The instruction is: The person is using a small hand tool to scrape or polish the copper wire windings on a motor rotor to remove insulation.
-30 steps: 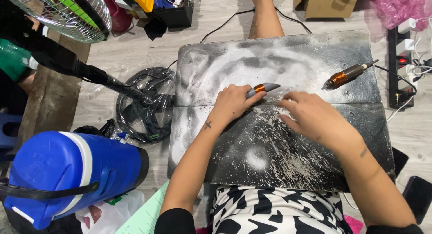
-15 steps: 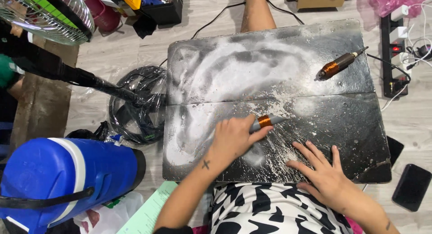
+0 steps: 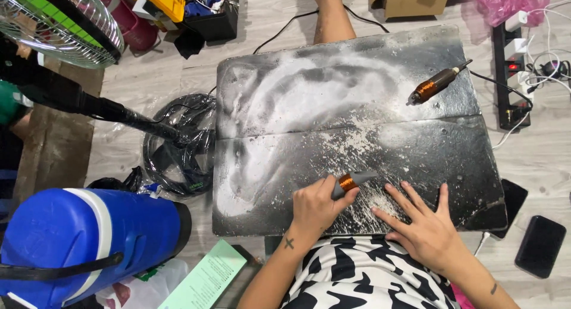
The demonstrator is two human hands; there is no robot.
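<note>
Where the dusty black table (image 3: 357,89) nears the person's lap, a small grey tool with a copper-coloured band (image 3: 351,182) lies in the left hand (image 3: 315,209), whose fingers are clamped around it, tip resting on the powdered surface. The right hand (image 3: 425,226) lies flat just beside it, fingers spread, holding nothing. Farther back sits a corded rotary handpiece (image 3: 433,86), well apart. Off the right edge lie a power strip (image 3: 510,77) and what looks like a dark phone (image 3: 540,246); left, a blue cooler (image 3: 77,243).
</note>
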